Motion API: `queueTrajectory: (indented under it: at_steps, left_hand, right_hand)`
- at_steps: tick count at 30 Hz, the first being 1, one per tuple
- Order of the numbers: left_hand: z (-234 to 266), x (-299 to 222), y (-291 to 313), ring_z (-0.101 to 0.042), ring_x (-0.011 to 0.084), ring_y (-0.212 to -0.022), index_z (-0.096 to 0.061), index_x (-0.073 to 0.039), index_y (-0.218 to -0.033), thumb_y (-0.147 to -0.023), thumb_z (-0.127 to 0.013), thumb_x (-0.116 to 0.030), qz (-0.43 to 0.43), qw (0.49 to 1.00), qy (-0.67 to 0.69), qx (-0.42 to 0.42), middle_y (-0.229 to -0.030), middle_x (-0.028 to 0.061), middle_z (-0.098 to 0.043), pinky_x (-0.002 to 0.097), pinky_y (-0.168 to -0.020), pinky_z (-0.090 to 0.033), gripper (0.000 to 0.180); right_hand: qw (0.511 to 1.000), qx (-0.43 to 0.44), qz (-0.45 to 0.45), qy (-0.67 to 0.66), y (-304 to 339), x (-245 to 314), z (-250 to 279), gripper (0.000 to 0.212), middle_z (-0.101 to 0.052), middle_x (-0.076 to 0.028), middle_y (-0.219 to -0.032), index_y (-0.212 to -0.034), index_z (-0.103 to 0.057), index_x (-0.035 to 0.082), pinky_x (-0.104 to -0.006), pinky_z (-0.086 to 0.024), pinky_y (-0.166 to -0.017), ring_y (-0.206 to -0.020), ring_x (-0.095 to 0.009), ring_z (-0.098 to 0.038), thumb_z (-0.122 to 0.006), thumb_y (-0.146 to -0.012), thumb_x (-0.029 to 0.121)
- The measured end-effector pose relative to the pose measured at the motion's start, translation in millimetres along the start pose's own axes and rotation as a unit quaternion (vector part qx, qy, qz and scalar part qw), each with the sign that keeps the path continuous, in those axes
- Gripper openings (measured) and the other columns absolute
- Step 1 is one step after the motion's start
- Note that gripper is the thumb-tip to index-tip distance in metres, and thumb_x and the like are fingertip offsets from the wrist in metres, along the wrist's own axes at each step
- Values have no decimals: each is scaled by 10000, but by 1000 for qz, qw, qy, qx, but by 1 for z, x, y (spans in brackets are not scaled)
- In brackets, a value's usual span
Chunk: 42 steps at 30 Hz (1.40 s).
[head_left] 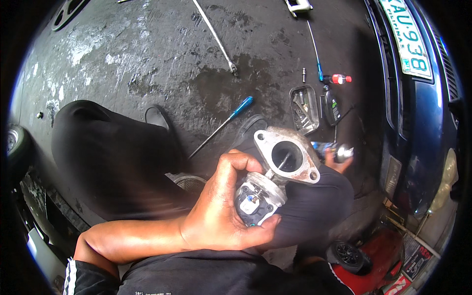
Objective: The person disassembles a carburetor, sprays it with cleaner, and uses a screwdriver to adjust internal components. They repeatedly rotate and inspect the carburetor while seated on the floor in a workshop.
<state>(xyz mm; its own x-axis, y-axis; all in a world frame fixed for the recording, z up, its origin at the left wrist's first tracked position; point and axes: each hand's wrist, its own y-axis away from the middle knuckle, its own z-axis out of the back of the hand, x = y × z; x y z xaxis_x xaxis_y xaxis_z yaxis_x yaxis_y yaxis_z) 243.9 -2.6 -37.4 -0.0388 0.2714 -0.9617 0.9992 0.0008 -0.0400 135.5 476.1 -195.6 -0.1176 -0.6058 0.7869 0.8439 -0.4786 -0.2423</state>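
Note:
My left hand (214, 216) is wrapped round a throttle body (309, 161), held up over my lap. Its pale metal flange has a large round bore with a thin shaft across it, and bolt holes at the corners. A black round housing with a white connector (249, 204) sits at its lower end, between my thumb and fingers. Farther right, partly hidden behind my knee, my right hand (339, 165) grips a spray can (322, 147) with a blue label and silvery end, lying about level.
A blue-handled screwdriver (241, 106) lies on the dark, stained floor (137, 59). Beyond my right hand are a tray of tools (305, 110), a black bottle (332, 105) and a red-capped bottle (338, 79). A long metal bar (215, 35) lies ahead. A blue car (418, 108) stands at right.

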Motion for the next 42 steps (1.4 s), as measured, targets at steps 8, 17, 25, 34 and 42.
queueTrajectory:
  at_steps: [8, 17, 25, 34, 42]
  left_hand:
    - [-1, 4, -13, -556, 233, -1114, -428, -60, -1376, -773, -955, -90, -95, 995, -7, -28, -1220, 132, -524, 395, -979, -506, 801]
    - [7, -3, -20, -579, 247, -1085, -461, -43, -1362, -772, -958, -89, -106, 991, -22, -74, -1202, 142, -535, 393, -938, -521, 773]
    - [15, -4, -21, -520, 182, -1151, -387, -50, -1408, -810, -944, -88, -59, 992, -100, -52, -1275, 125, -465, 354, -1027, -469, 818]
    - [14, -4, -27, -601, 357, -1069, -501, 31, -1340, -777, -944, -58, -72, 986, -124, -85, -1196, 203, -555, 463, -933, -535, 722]
    - [17, -4, -26, -619, 361, -1077, -499, 25, -1353, -775, -965, -72, -70, 987, -119, -88, -1200, 208, -551, 457, -923, -551, 749]
  right_hand:
    - [903, 282, 311, -87, -41, 314, 11, 1012, -618, -306, -1439, -1739, -206, 125, -524, -578, -1137, -1242, -355, -703, -815, -933, 174]
    - [806, 402, 412, -138, 42, 381, -34, 841, -616, -322, -1245, -1582, -405, 290, -422, -628, -825, -963, -321, -710, -854, -872, 258]
    - [753, 554, 355, -1, 52, 420, -26, 721, -714, -173, -1157, -1309, -816, 298, -403, -646, -708, -870, -312, -798, -911, -612, 139]
    - [694, 668, 266, 35, 54, 425, -38, 799, -699, -169, -1171, -1433, -747, 237, -454, -666, -723, -878, -362, -801, -942, -668, 113]
    - [693, 677, 246, 22, 57, 425, -45, 835, -697, -174, -1163, -1486, -681, 219, -456, -655, -705, -861, -372, -799, -937, -703, 87]
